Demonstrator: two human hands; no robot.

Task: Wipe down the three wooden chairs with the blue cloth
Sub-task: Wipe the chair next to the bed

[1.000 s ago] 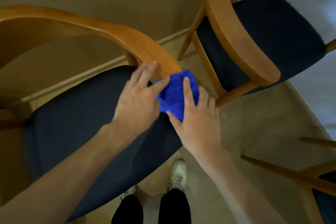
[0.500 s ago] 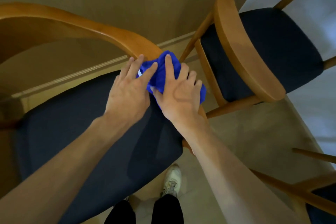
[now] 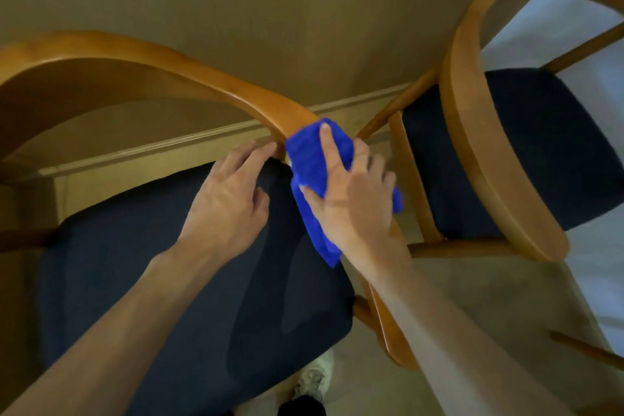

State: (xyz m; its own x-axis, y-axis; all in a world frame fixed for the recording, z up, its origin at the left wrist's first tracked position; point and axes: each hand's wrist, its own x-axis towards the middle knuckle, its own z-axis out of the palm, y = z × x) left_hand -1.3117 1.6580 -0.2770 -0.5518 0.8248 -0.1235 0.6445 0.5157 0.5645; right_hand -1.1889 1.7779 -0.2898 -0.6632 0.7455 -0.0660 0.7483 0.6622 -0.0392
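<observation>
The blue cloth (image 3: 312, 172) lies draped over the right arm rail of the near wooden chair (image 3: 189, 78), whose dark seat fills the lower left. My right hand (image 3: 351, 199) presses the cloth flat onto the rail with fingers spread, index finger pointing up the rail. Beside it, my left hand (image 3: 229, 192) rests on the seat's upper right corner, its fingertips touching the wood by the rail's post. A second wooden chair (image 3: 472, 159) with a dark seat stands to the right. Part of a third chair's leg (image 3: 587, 348) shows at the lower right.
A beige wall with a skirting board (image 3: 152, 145) runs behind the chairs. Beige floor lies between them, and my shoe (image 3: 314, 378) shows below the near seat. Pale floor (image 3: 597, 280) shows at the far right.
Both hands have slid with the cloth up the rail toward the curved backrest. My left hand has come off the cloth and now lies on the seat corner.
</observation>
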